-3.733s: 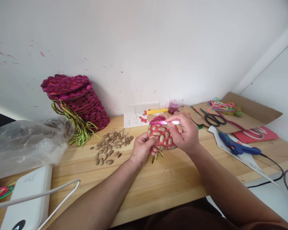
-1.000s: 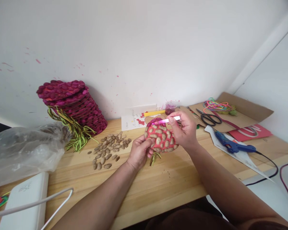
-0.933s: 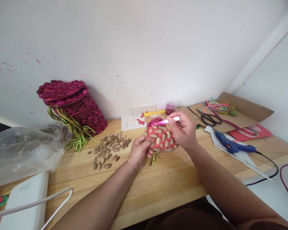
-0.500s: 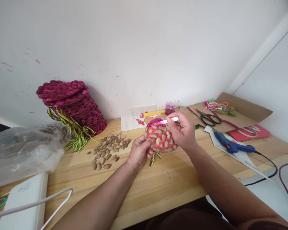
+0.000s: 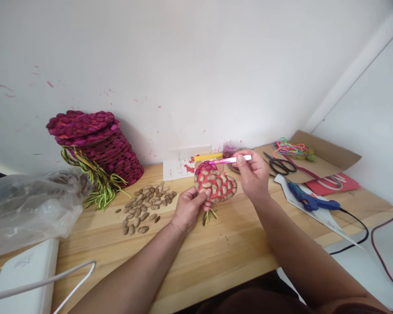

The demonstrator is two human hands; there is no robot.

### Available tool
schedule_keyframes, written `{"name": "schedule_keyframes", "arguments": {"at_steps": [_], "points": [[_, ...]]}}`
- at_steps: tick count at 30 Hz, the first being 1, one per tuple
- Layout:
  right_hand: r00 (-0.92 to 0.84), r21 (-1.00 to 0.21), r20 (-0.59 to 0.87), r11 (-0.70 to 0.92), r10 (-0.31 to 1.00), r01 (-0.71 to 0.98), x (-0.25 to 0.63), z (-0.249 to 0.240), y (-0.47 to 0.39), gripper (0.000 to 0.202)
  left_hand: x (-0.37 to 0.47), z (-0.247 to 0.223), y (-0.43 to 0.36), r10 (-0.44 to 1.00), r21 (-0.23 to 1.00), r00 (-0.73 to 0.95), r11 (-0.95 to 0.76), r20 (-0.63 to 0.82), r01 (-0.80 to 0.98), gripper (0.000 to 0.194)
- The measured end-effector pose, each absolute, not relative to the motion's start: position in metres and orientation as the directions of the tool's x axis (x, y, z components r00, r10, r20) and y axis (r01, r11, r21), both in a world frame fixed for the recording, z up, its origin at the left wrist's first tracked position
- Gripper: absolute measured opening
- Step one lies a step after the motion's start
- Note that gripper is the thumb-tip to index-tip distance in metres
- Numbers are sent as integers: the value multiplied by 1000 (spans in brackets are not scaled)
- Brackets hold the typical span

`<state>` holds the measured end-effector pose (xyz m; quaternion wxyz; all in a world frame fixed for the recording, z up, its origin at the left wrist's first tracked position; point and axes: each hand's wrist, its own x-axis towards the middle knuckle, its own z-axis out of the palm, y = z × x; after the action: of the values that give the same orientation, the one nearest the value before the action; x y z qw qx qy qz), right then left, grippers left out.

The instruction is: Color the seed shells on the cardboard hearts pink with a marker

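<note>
A red piece covered with peanuts [image 5: 220,186] is held at its lower left edge by my left hand [image 5: 190,208], thumb on top. Its upper left part is painted magenta; the other peanuts are bare tan. Between the thumb and fingers of my right hand [image 5: 253,174] is a white-handled brush [image 5: 240,159], its pink-stained end at the painted part. Green and dark strings [image 5: 209,216] hang below the piece. Loose peanuts [image 5: 147,203] lie on the table to the left of my left hand.
A stack of magenta pieces [image 5: 98,141] leans at the wall, beside a plastic bag [image 5: 29,209]. Behind my hands are a yellow stick [image 5: 208,157] and a paint cup [image 5: 229,150]. Scissors [image 5: 281,165], a blue glue gun [image 5: 311,200] and cardboard [image 5: 327,150] lie right.
The right hand has moved slightly right with the brush, uncovering more of the piece's right side. The piece looks turned a little. The whole view has shifted slightly.
</note>
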<state>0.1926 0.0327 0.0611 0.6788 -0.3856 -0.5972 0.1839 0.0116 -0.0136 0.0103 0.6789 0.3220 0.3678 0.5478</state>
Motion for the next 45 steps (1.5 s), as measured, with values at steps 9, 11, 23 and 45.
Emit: {"name": "schedule_keyframes", "arguments": {"at_steps": [9,11,23,45], "points": [[455,-806,562,582,691,111,213,67,56,43,13,5,-10,981,825,120,195,-155,-531,52],[462,-816,548,567,697,112,223,70,66,44,13,4,-10,979,825,132,201,-154,-528,53],[333,-585,603,118,725,802,249,86,130,25,14,4,-9,982,839,115,185,-147,-512,54],[324,-440,459,-105,828,892,241,82,143,29,12,3,-8,983,859,118,183,-143,-478,54]]}}
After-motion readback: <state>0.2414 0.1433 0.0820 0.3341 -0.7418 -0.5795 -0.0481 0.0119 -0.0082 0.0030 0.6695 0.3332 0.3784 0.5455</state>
